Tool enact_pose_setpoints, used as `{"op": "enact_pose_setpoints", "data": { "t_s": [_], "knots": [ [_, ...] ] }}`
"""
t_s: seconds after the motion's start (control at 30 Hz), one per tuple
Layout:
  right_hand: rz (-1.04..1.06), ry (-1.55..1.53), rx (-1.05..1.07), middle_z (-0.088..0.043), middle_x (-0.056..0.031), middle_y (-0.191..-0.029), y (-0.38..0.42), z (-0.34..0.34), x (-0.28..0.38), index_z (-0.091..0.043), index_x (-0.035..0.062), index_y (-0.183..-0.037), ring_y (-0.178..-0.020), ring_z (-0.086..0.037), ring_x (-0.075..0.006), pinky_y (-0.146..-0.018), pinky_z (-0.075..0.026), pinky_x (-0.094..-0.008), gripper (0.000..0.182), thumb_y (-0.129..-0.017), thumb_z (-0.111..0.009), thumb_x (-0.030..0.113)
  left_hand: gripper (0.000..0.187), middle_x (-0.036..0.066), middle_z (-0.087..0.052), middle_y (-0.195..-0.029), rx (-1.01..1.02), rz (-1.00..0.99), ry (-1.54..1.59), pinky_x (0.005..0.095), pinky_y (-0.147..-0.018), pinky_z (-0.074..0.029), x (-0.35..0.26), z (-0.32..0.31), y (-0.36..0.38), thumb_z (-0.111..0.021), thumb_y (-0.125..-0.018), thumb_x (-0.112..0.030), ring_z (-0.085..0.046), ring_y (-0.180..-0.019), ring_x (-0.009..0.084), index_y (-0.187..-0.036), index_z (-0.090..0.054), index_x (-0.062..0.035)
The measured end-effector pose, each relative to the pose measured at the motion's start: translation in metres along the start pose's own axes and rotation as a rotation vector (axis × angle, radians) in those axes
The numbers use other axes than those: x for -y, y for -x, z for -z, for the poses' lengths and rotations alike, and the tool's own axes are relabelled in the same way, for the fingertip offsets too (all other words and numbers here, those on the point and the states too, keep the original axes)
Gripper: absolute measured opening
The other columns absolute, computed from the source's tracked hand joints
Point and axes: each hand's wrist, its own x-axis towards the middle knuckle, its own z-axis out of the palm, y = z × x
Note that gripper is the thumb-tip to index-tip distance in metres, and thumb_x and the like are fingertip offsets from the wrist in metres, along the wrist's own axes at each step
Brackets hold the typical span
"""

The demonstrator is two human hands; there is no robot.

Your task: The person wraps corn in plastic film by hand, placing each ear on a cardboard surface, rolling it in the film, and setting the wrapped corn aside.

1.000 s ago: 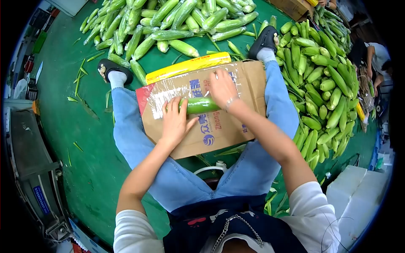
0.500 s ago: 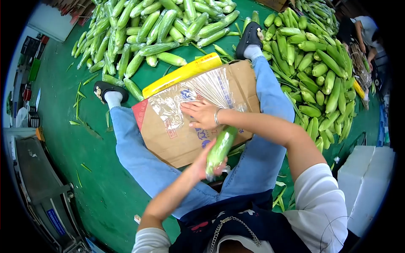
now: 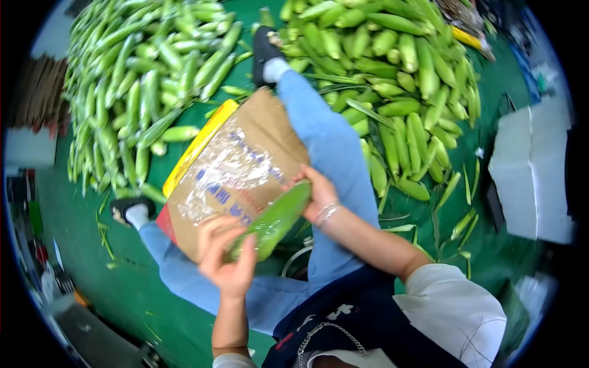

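Note:
A green ear of corn (image 3: 273, 221) slants over my lap, with shiny highlights along its side. Its upper end is in my right hand (image 3: 319, 191), which is closed around it and wears a bracelet. My left hand (image 3: 224, 251) is at the lower end, blurred, with the corn between its thumb and curved fingers. Just beyond lies a piece of cardboard (image 3: 279, 132) across my legs, covered partly by crinkled clear film (image 3: 236, 162). A yellow roll (image 3: 197, 150) sits along the cardboard's far edge.
Film-wrapped corn is heaped in a pile (image 3: 147, 92) at the upper left. Another pile of green corn (image 3: 392, 73) lies at the upper right. White foam boxes (image 3: 534, 172) stand on the right. Loose husk leaves (image 3: 463, 227) are scattered over the green floor (image 3: 429, 245).
The view has turned to the right. My right hand has left the film and now grips the corn's upper end. My left hand has moved left, its fingers loosened around the lower end.

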Motion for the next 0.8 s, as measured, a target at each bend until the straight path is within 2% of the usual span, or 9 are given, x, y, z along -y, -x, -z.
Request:
{"op": "enact_pose_setpoints", "data": {
  "t_s": [0.03, 0.1, 0.17, 0.23, 0.3, 0.43, 0.5, 0.63, 0.8],
  "knots": [
    [-0.068, -0.083, -0.030, -0.055, -0.0091, -0.072, 0.009, -0.014, -0.001, -0.051, 0.0067, -0.073, -0.074, -0.058, -0.0246, -0.080, -0.052, -0.0397, 0.023, -0.091, -0.054, 0.021, 0.034, 0.011, -0.059, -0.086, -0.279, -0.294, 0.077, 0.0382, -0.081, -0.048, 0.004, -0.010, -0.008, -0.065, -0.083, -0.023, -0.057, -0.084, 0.0231, -0.108, -0.060, 0.0005],
    [-0.215, -0.093, -0.052, -0.061, -0.0114, -0.087, 0.018, -0.033, -0.030, -0.056, 0.0053, -0.087, -0.080, -0.059, -0.0246, -0.080, -0.051, -0.0385, 0.017, -0.091, -0.049, 0.021, 0.057, 0.014, -0.057, -0.087, -0.416, -0.115, 0.756, 0.0455, -0.083, -0.047, -0.009, -0.059, -0.025, -0.063, -0.083, -0.043, -0.056, -0.086, 0.0295, -0.118, -0.044, -0.0027],
    [-0.349, -0.038, 0.142, -0.062, -0.0091, -0.100, 0.038, -0.048, -0.041, -0.059, 0.0075, -0.100, -0.089, -0.059, -0.0226, -0.085, -0.047, -0.0340, 0.026, -0.096, -0.044, 0.029, 0.066, 0.016, -0.057, -0.083, -0.315, -0.227, 0.330, 0.0373, -0.067, -0.051, 0.006, -0.083, -0.048, -0.054, -0.085, -0.055, -0.058, -0.072, 0.0264, -0.118, -0.038, 0.0001],
    [-0.318, 0.304, 0.194, -0.060, -0.0088, -0.108, 0.038, -0.046, -0.008, -0.059, 0.0057, -0.103, -0.095, -0.060, -0.0226, -0.088, -0.047, -0.0342, 0.024, -0.097, -0.045, 0.024, 0.059, 0.015, -0.057, -0.073, -0.047, 0.226, 0.569, 0.0329, -0.055, -0.049, 0.028, -0.083, -0.080, -0.051, -0.089, -0.053, -0.057, -0.059, 0.0235, -0.110, -0.046, 0.0018],
    [0.353, 0.947, 0.691, -0.060, -0.0102, -0.110, 0.029, -0.017, 0.049, -0.059, 0.0029, -0.105, -0.097, -0.061, -0.0206, -0.090, -0.047, -0.0348, 0.019, -0.095, -0.047, 0.014, 0.049, 0.012, -0.057, -0.067, -0.050, 0.647, 0.748, 0.0309, -0.049, -0.047, 0.050, -0.099, -0.151, -0.049, -0.092, -0.049, -0.055, -0.052, 0.0210, -0.100, -0.053, -0.0012],
    [0.970, 1.197, -0.338, -0.060, -0.0096, -0.079, -0.027, 0.087, 0.155, -0.050, 0.0009, -0.105, -0.066, -0.056, -0.0179, -0.062, -0.047, -0.0305, 0.021, -0.085, -0.055, 0.002, 0.049, 0.012, -0.059, -0.084, -0.171, 0.777, 0.869, 0.0330, -0.057, -0.052, 0.182, -0.127, -0.330, -0.054, -0.088, -0.055, -0.059, -0.068, 0.0209, -0.101, -0.051, -0.0080],
    [0.566, 1.767, -0.502, -0.058, -0.0225, -0.095, -0.064, 0.188, 0.147, -0.045, -0.0030, -0.115, -0.088, -0.058, -0.0425, -0.081, -0.049, -0.0453, 0.050, -0.078, -0.068, 0.021, 0.049, 0.013, -0.060, -0.094, -0.091, 0.678, 0.961, 0.0441, -0.070, -0.054, 0.251, -0.116, -0.429, -0.051, -0.092, -0.050, -0.059, -0.074, 0.0278, -0.118, -0.050, -0.0084],
    [0.192, 1.880, -0.782, -0.045, -0.0240, -0.122, -0.116, 0.258, 0.099, -0.034, -0.0012, -0.131, -0.110, -0.049, -0.0440, -0.088, -0.044, -0.0494, 0.073, -0.081, -0.064, 0.042, 0.061, 0.016, -0.028, -0.148, -0.217, 0.161, 0.675, 0.0515, -0.104, -0.037, 0.196, -0.103, -0.468, -0.050, -0.095, -0.035, -0.043, -0.125, 0.0347, -0.142, -0.024, -0.0062],
    [0.749, 1.510, -0.720, -0.048, -0.0202, -0.125, -0.104, 0.294, 0.103, -0.042, -0.0039, -0.130, -0.107, -0.054, -0.0322, -0.087, -0.046, -0.0403, 0.064, -0.080, -0.070, 0.025, 0.033, 0.010, -0.063, -0.091, -0.062, 0.269, 0.213, 0.0313, -0.074, -0.049, 0.177, 0.003, -0.324, -0.062, -0.088, -0.024, -0.062, -0.083, 0.0189, -0.108, -0.055, 0.0013]
  ]
}}
